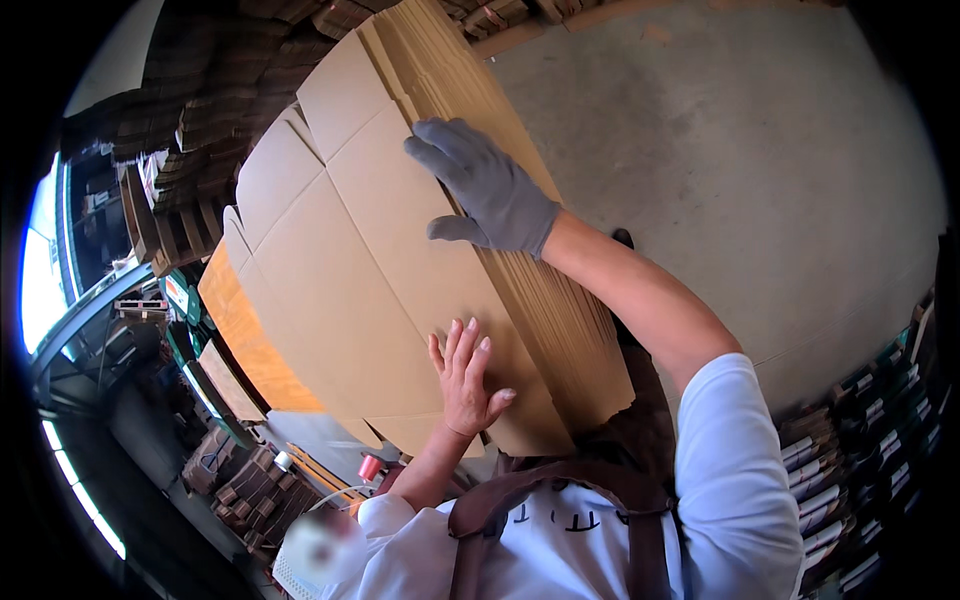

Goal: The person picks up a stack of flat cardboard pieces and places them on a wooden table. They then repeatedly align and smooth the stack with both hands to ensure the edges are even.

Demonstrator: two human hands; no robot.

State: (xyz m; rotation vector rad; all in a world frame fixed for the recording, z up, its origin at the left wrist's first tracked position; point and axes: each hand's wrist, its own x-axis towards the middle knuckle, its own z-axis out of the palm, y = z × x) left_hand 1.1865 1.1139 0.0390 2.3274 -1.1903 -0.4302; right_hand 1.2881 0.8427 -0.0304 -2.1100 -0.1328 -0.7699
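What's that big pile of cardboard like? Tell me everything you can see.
The cardboard pile is brown, many thin layers whose edges show along the right. Its top sheet lies flat, creased in straight lines, with slots and flaps at the left, where an orange wooden-looking surface shows. The bare left hand spreads on top; the gloved right hand rests along its layered edge.

Packaging workshop or warehouse | flat carton stack (360, 260) | concrete floor (740, 210) | piled bundles (815, 490)

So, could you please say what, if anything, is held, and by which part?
Nothing is held: the left hand and the gloved right hand rest open on the cardboard stack.
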